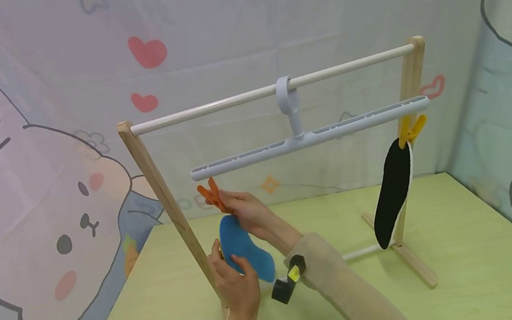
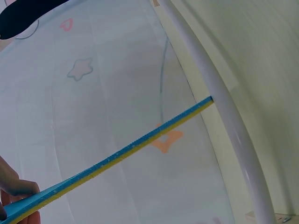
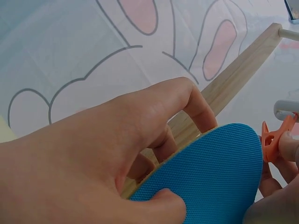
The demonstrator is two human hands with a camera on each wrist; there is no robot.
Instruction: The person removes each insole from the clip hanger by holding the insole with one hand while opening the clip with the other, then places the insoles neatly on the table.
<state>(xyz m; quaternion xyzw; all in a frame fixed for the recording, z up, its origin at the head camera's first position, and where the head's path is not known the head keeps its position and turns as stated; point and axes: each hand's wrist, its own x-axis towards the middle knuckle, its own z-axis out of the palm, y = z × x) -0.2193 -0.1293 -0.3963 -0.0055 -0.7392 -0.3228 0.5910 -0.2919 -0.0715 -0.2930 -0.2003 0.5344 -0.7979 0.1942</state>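
Note:
A blue insole (image 1: 245, 250) with a yellow underside is held in my left hand (image 1: 237, 283), the thumb on its blue face and the fingers round its edge. The left wrist view has this insole (image 2: 135, 147) edge-on. Just above its upper end, my right hand (image 1: 251, 213) pinches an orange clip (image 1: 213, 198) close under the left end of the light grey hanger (image 1: 260, 152). In the right wrist view, the orange clip (image 3: 273, 140) appears beside the insole's rounded end.
The hanger hooks over the white rail (image 1: 206, 108) of a wooden-legged stand on the pale green table (image 1: 342, 305). From its right end, a yellow clip (image 1: 411, 130) holds a black insole (image 1: 393, 196). A lower white bar (image 1: 364, 253) crosses behind my right forearm.

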